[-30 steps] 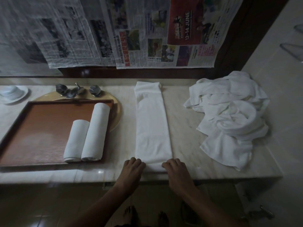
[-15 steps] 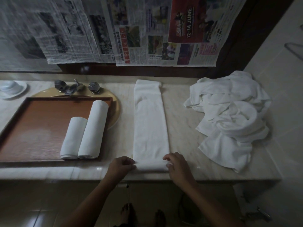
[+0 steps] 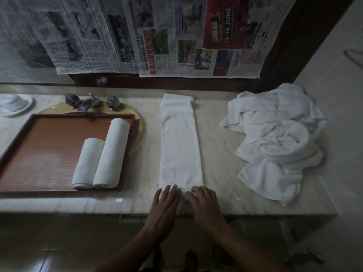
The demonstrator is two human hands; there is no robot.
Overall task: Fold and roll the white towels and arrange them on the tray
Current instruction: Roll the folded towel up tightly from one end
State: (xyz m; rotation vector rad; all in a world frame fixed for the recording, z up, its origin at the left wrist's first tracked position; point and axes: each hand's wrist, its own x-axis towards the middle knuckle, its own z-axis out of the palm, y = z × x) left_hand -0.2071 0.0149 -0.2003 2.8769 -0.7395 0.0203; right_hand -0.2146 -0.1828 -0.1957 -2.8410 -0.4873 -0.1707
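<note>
The folded towel (image 3: 180, 146) stretches straight away from both hands, long axis front-to-back. The left hand (image 3: 165, 201) presses its near end with flat fingers; the right hand (image 3: 205, 205), just beside, curls fingers over it.

Pale marble counter (image 3: 216, 154), running left to right, front edge near camera. Far left: white dish (image 3: 15, 104). Beside it, yellowish basin (image 3: 138, 130) with dark taps (image 3: 92, 102) at back. Brown tray (image 3: 49, 150) sits across basin and counter. Centre: long folded towel (image 3: 180, 144), strip lying front to back. Right: heap of loose towels (image 3: 275, 138), crumpled, against side wall.
</note>
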